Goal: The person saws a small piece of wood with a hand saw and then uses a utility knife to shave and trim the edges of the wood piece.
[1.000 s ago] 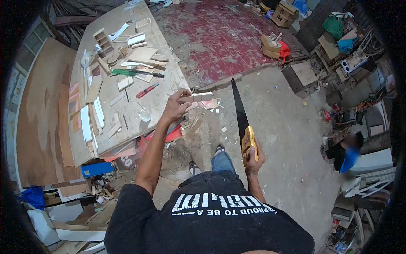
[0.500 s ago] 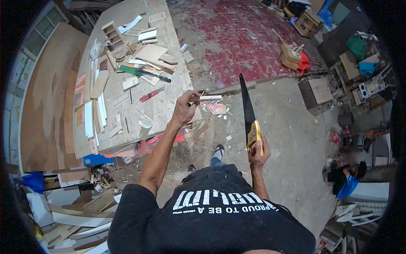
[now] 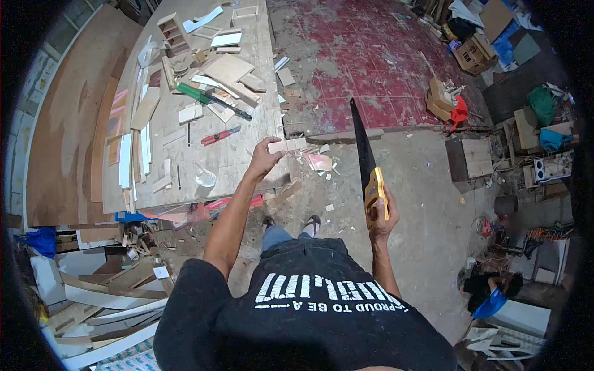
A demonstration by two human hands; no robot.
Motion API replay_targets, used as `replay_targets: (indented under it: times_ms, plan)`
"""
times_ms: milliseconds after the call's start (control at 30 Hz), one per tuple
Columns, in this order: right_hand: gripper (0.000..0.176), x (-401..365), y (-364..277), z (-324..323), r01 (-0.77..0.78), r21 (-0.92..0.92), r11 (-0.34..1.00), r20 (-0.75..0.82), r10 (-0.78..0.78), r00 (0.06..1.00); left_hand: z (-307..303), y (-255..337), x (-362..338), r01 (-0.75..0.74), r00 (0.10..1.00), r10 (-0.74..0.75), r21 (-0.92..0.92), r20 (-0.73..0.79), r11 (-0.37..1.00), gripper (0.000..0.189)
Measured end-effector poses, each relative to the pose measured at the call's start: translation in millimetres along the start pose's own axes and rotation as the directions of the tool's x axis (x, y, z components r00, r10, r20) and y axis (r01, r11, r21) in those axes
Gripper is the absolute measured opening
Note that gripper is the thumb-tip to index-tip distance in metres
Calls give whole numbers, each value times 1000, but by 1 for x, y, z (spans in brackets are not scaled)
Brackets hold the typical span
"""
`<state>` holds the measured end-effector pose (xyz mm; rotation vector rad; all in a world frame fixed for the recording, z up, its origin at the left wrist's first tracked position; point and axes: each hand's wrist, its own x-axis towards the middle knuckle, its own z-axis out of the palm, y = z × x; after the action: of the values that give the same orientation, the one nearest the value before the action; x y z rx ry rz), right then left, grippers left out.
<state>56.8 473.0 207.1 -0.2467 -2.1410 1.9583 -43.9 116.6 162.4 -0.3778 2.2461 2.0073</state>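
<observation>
My left hand (image 3: pixel 266 159) is at the right edge of the wooden workbench (image 3: pixel 235 179), its fingers closed on a small pale wood piece (image 3: pixel 288 145) that sticks out past the edge. My right hand (image 3: pixel 382 216) grips the yellow handle of a handsaw (image 3: pixel 364 148). The dark blade points forward over the floor, apart from the wood. On the bench near my left hand lie a red utility knife (image 3: pixel 220 136) and a green-handled tool (image 3: pixel 213 101) with a dark shaft.
Wood boards (image 3: pixel 228 69) and a small wooden shelf (image 3: pixel 173 32) lie farther up the bench. Offcuts (image 3: pixel 318 162) litter the floor below its edge. Scrap wood (image 3: pixel 111 303) is piled at lower left. Another person (image 3: pixel 492 292) is low at the right.
The wood piece in my left hand has turned to show its broad face and come nearer the bench edge. My view has shifted slightly; the saw stays in my right hand.
</observation>
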Motion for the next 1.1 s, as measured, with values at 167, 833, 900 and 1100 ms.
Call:
replay_targets:
  times_ms: [167, 833, 900, 1100]
  plan:
    - [51, -10, 17, 40, -83, -96, 992, 16, 85, 996, -9, -86, 57, 17, 1000, -16, -35, 20, 999, 37]
    - [39, -18, 136, 238, -7, -118, 993, 64, 15, 998, 6, -143, 87, -497, 839, 463, 747, 285, 440, 45]
    - [39, -14, 139, 241, 78, -161, 984, 91, -64, 994, 5, -152, 85, -488, 842, 469, 747, 267, 451, 44]
    - [45, -23, 159, 244, 147, -159, 976, 85, -135, 987, 13, -158, 80, -435, 867, 465, 731, 180, 527, 42]
